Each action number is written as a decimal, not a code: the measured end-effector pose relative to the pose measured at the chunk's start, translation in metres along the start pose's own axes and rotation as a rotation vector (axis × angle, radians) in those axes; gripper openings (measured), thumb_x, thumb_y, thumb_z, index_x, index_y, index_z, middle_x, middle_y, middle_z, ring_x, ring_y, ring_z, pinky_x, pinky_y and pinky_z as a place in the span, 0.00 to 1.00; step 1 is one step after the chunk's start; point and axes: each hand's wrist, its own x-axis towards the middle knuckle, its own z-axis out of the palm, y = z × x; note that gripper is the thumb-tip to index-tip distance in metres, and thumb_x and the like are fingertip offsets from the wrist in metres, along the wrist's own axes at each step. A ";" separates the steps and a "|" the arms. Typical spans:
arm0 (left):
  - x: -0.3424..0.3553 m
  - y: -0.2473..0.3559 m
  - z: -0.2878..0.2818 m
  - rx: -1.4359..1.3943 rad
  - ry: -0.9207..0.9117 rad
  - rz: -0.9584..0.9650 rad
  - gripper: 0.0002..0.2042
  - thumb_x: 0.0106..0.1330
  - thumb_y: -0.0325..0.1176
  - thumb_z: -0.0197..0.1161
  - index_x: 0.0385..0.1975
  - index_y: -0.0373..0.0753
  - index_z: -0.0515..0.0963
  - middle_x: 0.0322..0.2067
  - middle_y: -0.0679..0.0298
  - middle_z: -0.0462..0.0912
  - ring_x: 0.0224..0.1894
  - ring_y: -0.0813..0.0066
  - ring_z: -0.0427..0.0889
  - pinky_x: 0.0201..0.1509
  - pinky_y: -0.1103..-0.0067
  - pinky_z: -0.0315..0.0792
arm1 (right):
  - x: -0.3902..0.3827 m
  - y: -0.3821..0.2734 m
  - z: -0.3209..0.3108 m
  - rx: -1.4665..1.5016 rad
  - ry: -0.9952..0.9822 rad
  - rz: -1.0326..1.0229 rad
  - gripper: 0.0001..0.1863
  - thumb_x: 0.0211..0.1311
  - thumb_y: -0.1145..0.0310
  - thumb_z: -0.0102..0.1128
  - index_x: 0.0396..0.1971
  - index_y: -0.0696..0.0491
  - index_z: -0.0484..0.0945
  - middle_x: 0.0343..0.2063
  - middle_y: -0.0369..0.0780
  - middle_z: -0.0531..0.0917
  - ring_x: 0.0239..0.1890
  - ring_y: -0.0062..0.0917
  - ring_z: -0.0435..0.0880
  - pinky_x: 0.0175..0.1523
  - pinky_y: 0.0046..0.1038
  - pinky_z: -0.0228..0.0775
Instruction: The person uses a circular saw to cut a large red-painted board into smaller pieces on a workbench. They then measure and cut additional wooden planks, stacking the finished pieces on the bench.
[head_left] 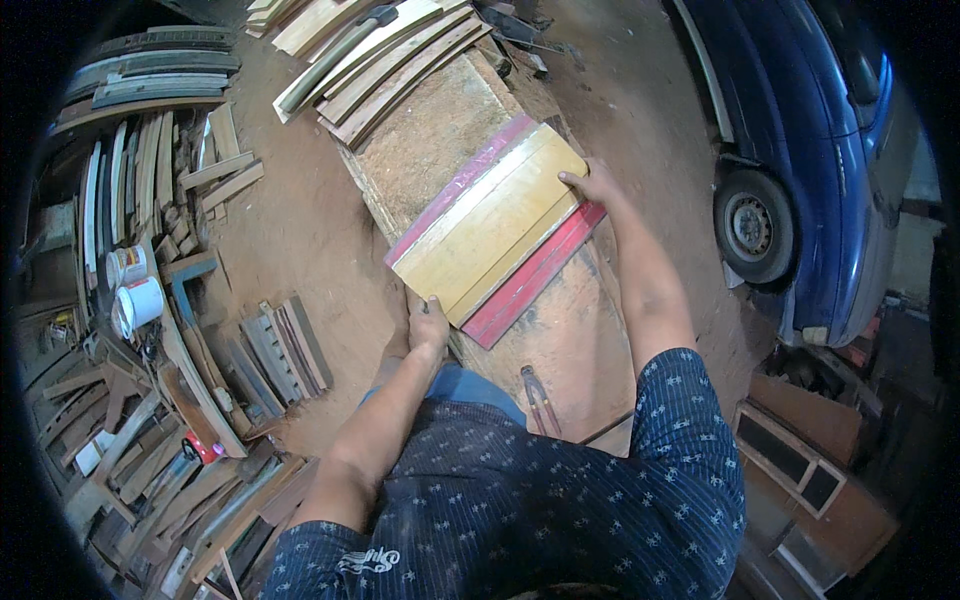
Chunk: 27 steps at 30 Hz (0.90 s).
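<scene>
A yellow board (487, 217) is held flat on the workbench (425, 140), over a red board (530, 277). Its near-left end is gripped by the left hand (428, 322), and its far-right end by the right hand (592, 185).

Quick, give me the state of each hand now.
Left hand: gripping the near end of the yellow wooden panel.
Right hand: gripping the panel's far edge.

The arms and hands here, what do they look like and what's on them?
Both arms are bare from above the elbow down. The short sleeves are dark navy with thin stripes and small pale flower-like marks. The left hand and right hand wear no gloves.
</scene>
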 end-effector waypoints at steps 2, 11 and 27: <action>0.003 -0.003 0.002 0.019 0.047 -0.010 0.17 0.73 0.37 0.50 0.51 0.30 0.76 0.43 0.54 0.83 0.43 0.68 0.80 0.49 0.73 0.72 | -0.006 -0.011 0.001 0.031 0.010 0.026 0.33 0.47 0.45 0.73 0.44 0.58 0.83 0.43 0.52 0.85 0.47 0.40 0.84 0.52 0.37 0.74; 0.056 0.045 -0.049 -0.157 0.108 0.167 0.16 0.71 0.32 0.53 0.54 0.30 0.76 0.46 0.52 0.84 0.48 0.67 0.82 0.52 0.74 0.73 | -0.096 -0.008 0.026 0.117 0.051 0.363 0.29 0.53 0.46 0.70 0.43 0.58 0.84 0.39 0.48 0.87 0.40 0.34 0.86 0.48 0.34 0.75; 0.091 0.009 -0.074 -0.122 0.104 0.233 0.16 0.69 0.34 0.57 0.50 0.31 0.79 0.41 0.53 0.86 0.43 0.67 0.84 0.50 0.73 0.74 | -0.132 0.020 0.061 0.165 0.200 0.402 0.25 0.60 0.51 0.66 0.46 0.59 0.83 0.37 0.43 0.87 0.39 0.26 0.84 0.46 0.29 0.74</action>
